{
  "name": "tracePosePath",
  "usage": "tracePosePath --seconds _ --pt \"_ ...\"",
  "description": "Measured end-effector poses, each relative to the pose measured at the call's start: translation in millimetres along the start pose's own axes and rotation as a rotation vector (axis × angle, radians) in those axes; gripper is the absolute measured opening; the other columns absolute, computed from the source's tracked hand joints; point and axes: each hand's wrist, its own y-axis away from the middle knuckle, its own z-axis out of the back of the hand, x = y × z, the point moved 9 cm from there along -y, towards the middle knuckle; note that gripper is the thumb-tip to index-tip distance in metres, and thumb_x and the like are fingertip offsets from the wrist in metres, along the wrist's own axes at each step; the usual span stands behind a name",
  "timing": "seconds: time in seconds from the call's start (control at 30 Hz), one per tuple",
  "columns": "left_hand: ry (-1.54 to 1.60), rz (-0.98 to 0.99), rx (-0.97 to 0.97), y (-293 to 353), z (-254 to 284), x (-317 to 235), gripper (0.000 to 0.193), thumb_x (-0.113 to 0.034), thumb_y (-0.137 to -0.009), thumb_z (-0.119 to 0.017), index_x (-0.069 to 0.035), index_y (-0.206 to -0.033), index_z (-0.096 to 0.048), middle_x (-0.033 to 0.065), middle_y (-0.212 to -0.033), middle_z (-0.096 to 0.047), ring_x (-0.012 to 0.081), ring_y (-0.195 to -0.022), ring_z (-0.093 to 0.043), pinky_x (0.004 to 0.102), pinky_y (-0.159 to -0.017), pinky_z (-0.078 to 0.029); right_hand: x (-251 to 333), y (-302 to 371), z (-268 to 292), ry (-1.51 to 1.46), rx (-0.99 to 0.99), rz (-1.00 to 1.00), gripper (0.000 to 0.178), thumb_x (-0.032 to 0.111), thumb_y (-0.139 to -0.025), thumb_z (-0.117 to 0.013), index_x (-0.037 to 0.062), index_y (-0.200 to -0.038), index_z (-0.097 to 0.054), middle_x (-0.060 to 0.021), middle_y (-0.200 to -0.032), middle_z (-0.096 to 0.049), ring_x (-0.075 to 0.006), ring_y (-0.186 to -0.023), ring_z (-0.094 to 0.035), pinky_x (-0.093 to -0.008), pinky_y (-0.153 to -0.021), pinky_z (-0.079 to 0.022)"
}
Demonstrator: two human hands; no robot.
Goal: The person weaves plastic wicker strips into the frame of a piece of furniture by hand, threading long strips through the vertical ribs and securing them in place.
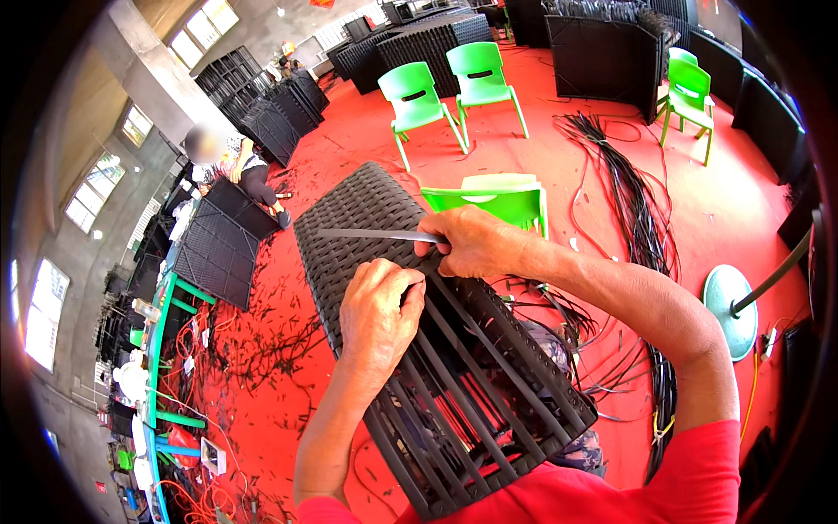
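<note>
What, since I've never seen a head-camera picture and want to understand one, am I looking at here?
There is no machine here: these are a person's two bare hands. The single wide, bent-looking picture comes from a camera on that person's head, looking down, so its left is their left.

In front of the body is a long black frame of plastic-looking strips: closely woven at the far end, with open lengthwise bars nearer the body. The left hand rests on it; whether its fingers pinch anything is unclear. The right hand holds a long, thin, dark-grey flat strip that reaches leftward across the weave.

Beyond, on the bright red floor, lies a loose bundle of long, thin black strands, and bright green chairs stand farther back.
</note>
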Motion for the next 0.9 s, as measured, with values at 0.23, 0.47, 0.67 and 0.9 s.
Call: tracePosePath --seconds 0.23,0.47,0.67,0.9 --pt "0.007 -0.072 0.04 -1 -4 -8 0.008 -0.004 -0.069 -0.065 -0.002 -0.076 -0.061 0.0078 -0.076 -0.053 0.0242 -0.077 -0.053 0.0326 -0.067 -0.043 0 6 0 0.069 -0.196 0.069 0.024 0.003 -0.059 -0.057 0.0047 -0.083 -0.055 -0.0076 -0.066 -0.052 -0.0242 -0.067 -0.055 -0.0343 -0.059 -0.043" --pt "0.054 -0.089 0.055 -3 -2 -11 0.019 -0.002 -0.07 -0.063 -0.003 -0.088 -0.059 0.0096 -0.08 -0.052 0.0246 -0.077 -0.053 0.0321 -0.068 -0.043 -8 4 4 -0.025 -0.149 -0.076 0.023 0.01 -0.062 -0.059 0.0075 -0.085 -0.057 -0.0092 -0.073 -0.059 -0.0261 -0.075 -0.058 -0.0343 -0.065 -0.046" --pt "0.034 -0.016 0.124 -10 -18 6 0.018 -0.003 -0.069 -0.063 -0.003 -0.086 -0.058 0.008 -0.079 -0.052 0.0231 -0.077 -0.053 0.0314 -0.067 -0.044 -11 6 7 -0.091 -0.16 -0.005 0.041 0.013 -0.059 -0.067 0.0029 -0.095 -0.05 -0.005 -0.073 -0.051 -0.0178 -0.069 -0.052 -0.0313 -0.059 -0.042" --pt "-0.016 -0.004 0.11 -11 -20 4 0.016 -0.003 -0.065 -0.063 -0.004 -0.08 -0.055 0.0073 -0.075 -0.05 0.0225 -0.075 -0.053 0.0327 -0.063 -0.043 9 35 26 -0.328 -0.057 -0.044 0.029 0.031 -0.088 -0.048 0.0036 -0.097 -0.046 -0.0084 -0.078 -0.052 -0.0151 -0.07 -0.05 -0.0294 -0.062 -0.041"
